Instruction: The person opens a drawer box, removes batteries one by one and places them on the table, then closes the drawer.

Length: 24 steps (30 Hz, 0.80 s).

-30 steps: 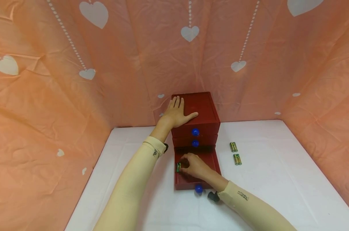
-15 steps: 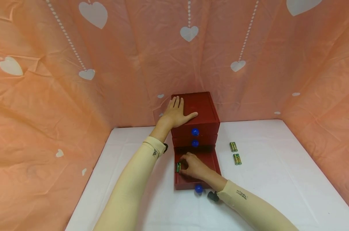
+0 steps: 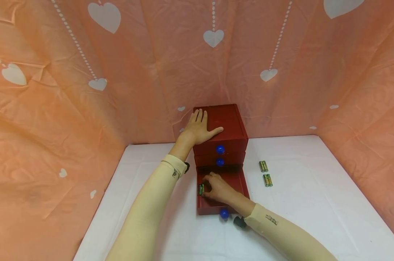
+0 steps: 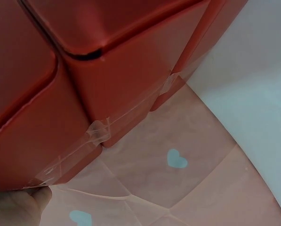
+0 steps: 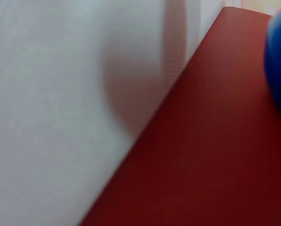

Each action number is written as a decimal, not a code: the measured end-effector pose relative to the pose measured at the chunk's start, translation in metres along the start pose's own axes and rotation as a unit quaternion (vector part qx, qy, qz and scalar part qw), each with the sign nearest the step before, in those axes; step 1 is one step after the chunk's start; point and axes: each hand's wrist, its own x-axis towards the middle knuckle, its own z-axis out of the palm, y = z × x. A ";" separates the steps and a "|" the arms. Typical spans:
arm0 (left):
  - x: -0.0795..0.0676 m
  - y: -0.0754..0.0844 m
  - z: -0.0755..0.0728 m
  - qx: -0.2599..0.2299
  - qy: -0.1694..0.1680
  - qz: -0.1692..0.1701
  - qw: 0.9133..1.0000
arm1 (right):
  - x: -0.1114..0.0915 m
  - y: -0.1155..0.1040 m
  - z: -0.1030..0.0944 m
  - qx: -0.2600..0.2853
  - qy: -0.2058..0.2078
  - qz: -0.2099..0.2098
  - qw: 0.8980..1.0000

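My left hand (image 3: 198,129) rests with fingers spread on top of a red drawer cabinet (image 3: 227,121). In the left wrist view, part of that hand (image 4: 18,207) appears at the lower left, beside the cabinet's taped side (image 4: 126,84). The lowest drawer (image 3: 238,180) is pulled out. Inside it, at the left wall, my right hand (image 3: 219,189) pinches a pair of green batteries (image 3: 201,189) between thumb and fingers. The right wrist view shows only the red drawer front (image 5: 192,141) and a blue knob (image 5: 279,61), with the right hand out of sight.
Two more pairs of batteries, a far pair (image 3: 263,166) and a near pair (image 3: 267,180), lie on the white table (image 3: 301,203) right of the cabinet. Blue knobs mark the closed upper drawers, including the top knob (image 3: 220,149). A pink cloth with hearts (image 3: 167,72) hangs behind.
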 end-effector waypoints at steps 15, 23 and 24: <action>0.000 -0.001 0.000 0.015 0.006 0.007 1.000 | -0.002 -0.001 0.001 -0.010 -0.001 -0.011 1.000; -0.001 -0.001 0.000 0.005 0.004 0.006 1.000 | -0.003 0.001 0.000 -0.003 -0.006 0.000 1.000; -0.001 -0.001 0.000 0.005 0.004 0.006 1.000 | -0.003 0.001 0.000 0.000 -0.006 0.002 1.000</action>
